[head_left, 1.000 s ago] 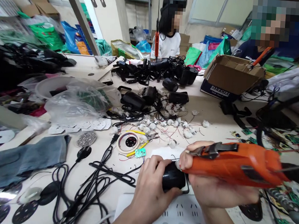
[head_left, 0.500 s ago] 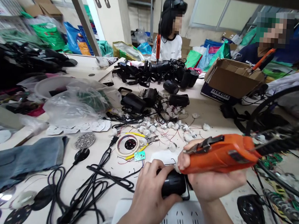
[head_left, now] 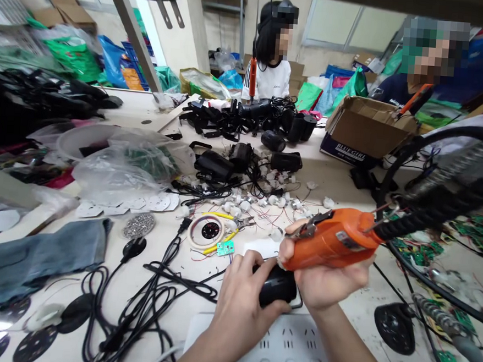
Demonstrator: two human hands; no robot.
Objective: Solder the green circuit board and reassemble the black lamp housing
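The left hand [head_left: 243, 300] is gripping a black housing [head_left: 279, 288], the right hand [head_left: 329, 283] an orange electric screwdriver [head_left: 331, 239], apparently fastening; the next move is likely needing steady alignment.

2 bare forearms [head_left: 348, 343] slant inward; left hand [head_left: 244, 291] arched palm-down, right hand [head_left: 327, 286] clenched, fingers [head_left: 288, 249] curled.

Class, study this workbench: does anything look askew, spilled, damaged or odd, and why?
Black cables to the left of the left hand lie in a loose tangle, and small white parts are strewn farther back rather than neatly grouped. It looks untidy, though perhaps ordinary work clutter; no damage is evident.
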